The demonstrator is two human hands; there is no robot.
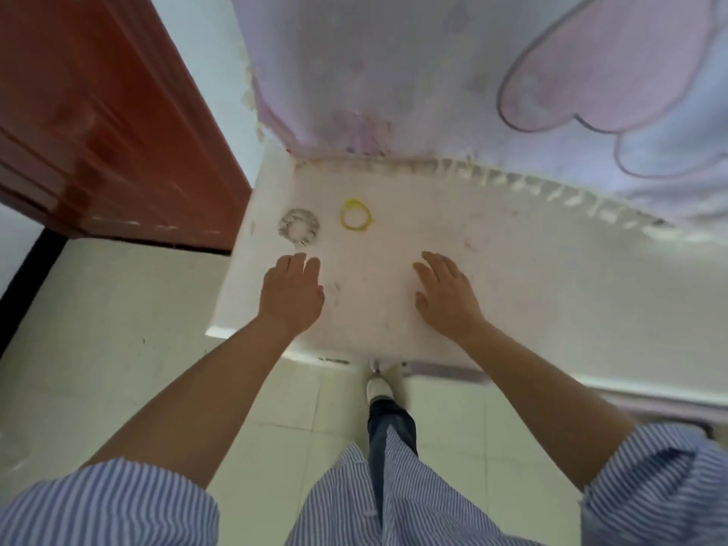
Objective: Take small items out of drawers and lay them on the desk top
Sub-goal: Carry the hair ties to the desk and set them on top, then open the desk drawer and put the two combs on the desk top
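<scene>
Yellow ring (355, 220) beside possibly beaded ring (299, 230).

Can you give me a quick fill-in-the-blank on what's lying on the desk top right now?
1. The thin ring-shaped band is coloured ____.
2. The grey ruffled fabric ring lies nearest the ____ hand.
3. The right hand holds ____.
4. Small items on the pale desk top: ____.

Missing words: yellow; left; nothing; two

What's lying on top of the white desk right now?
On the white desk top: a grey scrunchie-like ring, a yellow ring, and both open hands, left and right. Anything under the palms is hidden.
</scene>
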